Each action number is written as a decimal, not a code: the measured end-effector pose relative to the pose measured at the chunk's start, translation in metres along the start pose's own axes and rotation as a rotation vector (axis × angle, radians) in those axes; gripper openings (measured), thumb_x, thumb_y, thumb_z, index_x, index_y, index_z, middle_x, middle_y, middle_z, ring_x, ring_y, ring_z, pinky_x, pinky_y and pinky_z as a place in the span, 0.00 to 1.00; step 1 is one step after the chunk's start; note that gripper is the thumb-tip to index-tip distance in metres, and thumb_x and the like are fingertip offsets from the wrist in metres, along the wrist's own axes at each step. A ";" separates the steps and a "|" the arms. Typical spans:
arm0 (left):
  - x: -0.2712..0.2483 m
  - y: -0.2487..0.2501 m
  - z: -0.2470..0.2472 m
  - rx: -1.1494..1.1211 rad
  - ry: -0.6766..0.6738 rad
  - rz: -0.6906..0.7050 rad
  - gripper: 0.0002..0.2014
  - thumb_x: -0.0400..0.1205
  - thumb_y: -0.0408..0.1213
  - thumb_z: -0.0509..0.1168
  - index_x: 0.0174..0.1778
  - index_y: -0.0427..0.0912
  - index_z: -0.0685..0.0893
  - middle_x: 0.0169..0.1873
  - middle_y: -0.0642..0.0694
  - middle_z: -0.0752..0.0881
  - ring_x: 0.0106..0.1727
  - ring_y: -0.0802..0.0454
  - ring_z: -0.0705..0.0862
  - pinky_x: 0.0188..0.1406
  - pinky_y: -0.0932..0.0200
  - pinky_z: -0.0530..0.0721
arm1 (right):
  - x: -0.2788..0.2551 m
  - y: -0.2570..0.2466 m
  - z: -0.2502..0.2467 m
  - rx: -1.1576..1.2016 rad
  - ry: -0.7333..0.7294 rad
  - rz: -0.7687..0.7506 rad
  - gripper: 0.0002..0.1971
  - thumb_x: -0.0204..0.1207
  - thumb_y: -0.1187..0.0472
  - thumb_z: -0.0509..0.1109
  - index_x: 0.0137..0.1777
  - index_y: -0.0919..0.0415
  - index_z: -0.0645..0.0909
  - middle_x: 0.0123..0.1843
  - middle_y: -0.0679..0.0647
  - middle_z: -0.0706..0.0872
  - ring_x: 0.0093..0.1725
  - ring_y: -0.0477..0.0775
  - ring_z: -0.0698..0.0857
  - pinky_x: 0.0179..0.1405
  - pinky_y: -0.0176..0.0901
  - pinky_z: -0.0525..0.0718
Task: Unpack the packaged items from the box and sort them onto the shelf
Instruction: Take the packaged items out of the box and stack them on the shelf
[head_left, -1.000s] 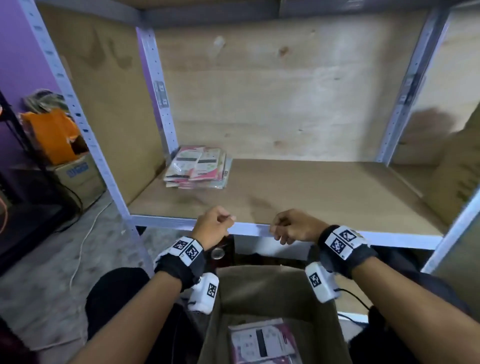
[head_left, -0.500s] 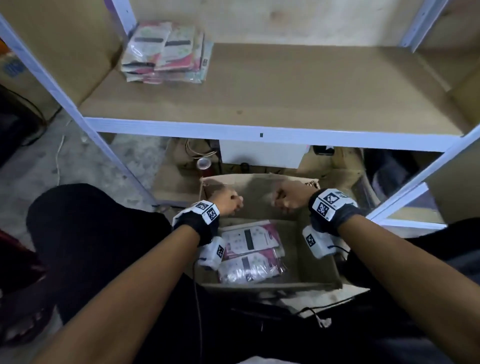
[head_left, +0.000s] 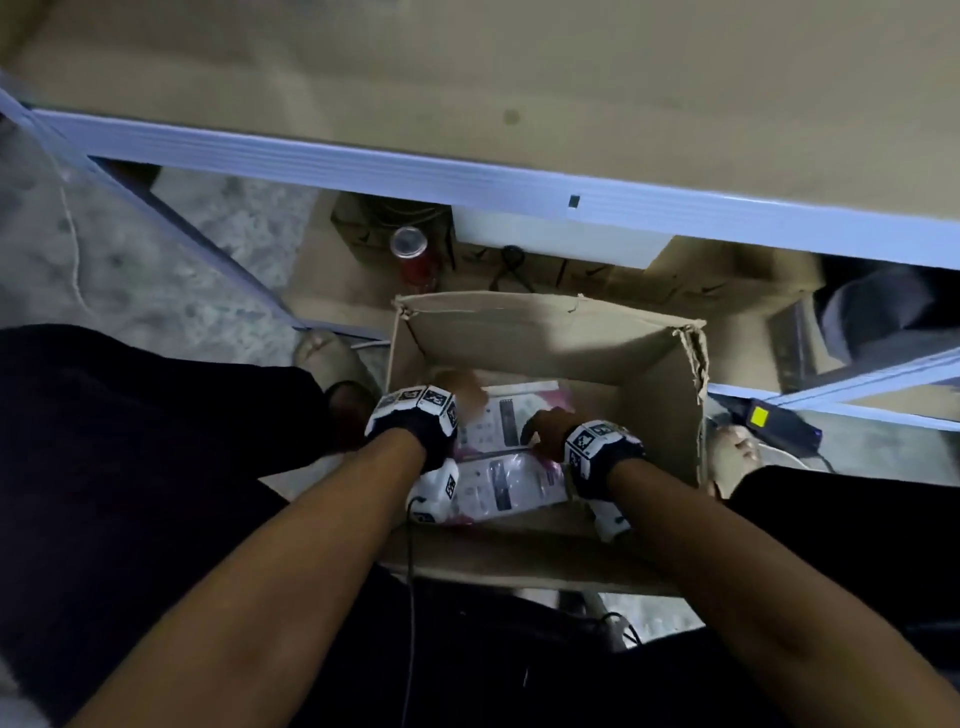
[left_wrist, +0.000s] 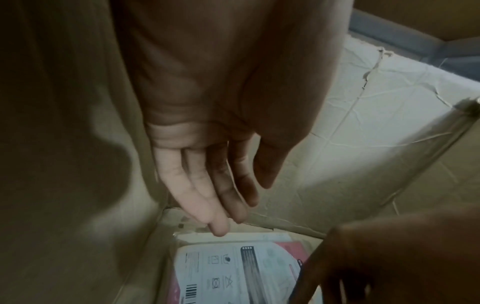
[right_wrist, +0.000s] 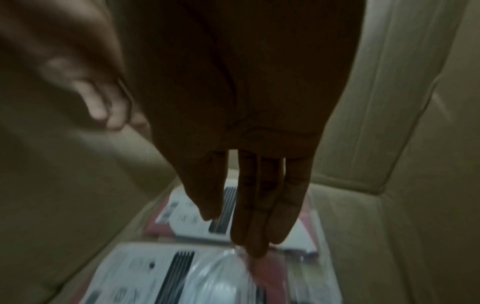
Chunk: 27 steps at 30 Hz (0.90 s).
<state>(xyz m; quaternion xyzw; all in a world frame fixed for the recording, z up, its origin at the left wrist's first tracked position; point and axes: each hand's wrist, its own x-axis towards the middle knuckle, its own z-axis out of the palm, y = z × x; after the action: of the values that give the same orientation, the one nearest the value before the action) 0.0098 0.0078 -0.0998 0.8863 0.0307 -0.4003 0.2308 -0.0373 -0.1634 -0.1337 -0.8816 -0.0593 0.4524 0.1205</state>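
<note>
An open cardboard box (head_left: 649, 384) stands on the floor between my knees. In its bottom lie two flat white-and-pink plastic packets, a far one (head_left: 498, 426) and a near one (head_left: 511, 486). Both hands reach down inside the box. My left hand (head_left: 462, 397) has straight fingers (left_wrist: 205, 197) just above the far packet's (left_wrist: 233, 269) far edge, by the left wall. My right hand (head_left: 545, 423) also has straight fingers (right_wrist: 262, 216), with tips down at the seam between the far packet (right_wrist: 187, 216) and the near packet (right_wrist: 145, 273). Neither hand holds anything.
The wooden shelf board (head_left: 519, 78) with its pale metal front rail (head_left: 363, 171) runs above the box. Under it sit a red can (head_left: 413, 252), cables and cartons. A black device (head_left: 774, 421) with a yellow label lies right of the box. My bare feet flank the box.
My view has dropped from the shelf to the box. Both hands, curled above the box before, have gone down inside it and straightened their fingers over the packets.
</note>
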 end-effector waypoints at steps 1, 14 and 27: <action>0.001 0.000 0.001 0.045 0.007 0.000 0.16 0.86 0.37 0.61 0.63 0.32 0.86 0.61 0.34 0.88 0.63 0.37 0.86 0.64 0.47 0.84 | 0.007 0.000 0.010 -0.002 -0.020 0.004 0.18 0.82 0.61 0.67 0.71 0.51 0.81 0.73 0.58 0.80 0.71 0.60 0.80 0.71 0.48 0.78; 0.003 0.004 -0.007 0.237 -0.038 0.007 0.18 0.89 0.38 0.55 0.53 0.29 0.86 0.60 0.32 0.87 0.61 0.37 0.86 0.65 0.45 0.83 | 0.038 -0.010 0.053 -0.173 -0.064 -0.098 0.22 0.83 0.63 0.67 0.77 0.55 0.76 0.74 0.58 0.77 0.68 0.59 0.82 0.64 0.47 0.83; -0.010 0.017 0.001 0.324 0.031 0.055 0.17 0.89 0.42 0.54 0.55 0.35 0.84 0.61 0.36 0.86 0.62 0.39 0.84 0.67 0.46 0.81 | 0.033 -0.006 0.076 -0.164 -0.057 -0.156 0.26 0.78 0.64 0.72 0.75 0.63 0.71 0.74 0.63 0.76 0.72 0.62 0.78 0.71 0.54 0.78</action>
<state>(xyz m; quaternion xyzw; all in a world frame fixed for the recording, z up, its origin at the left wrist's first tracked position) 0.0064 -0.0061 -0.0866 0.9186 -0.0551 -0.3795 0.0954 -0.0797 -0.1389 -0.2007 -0.8681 -0.1680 0.4599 0.0810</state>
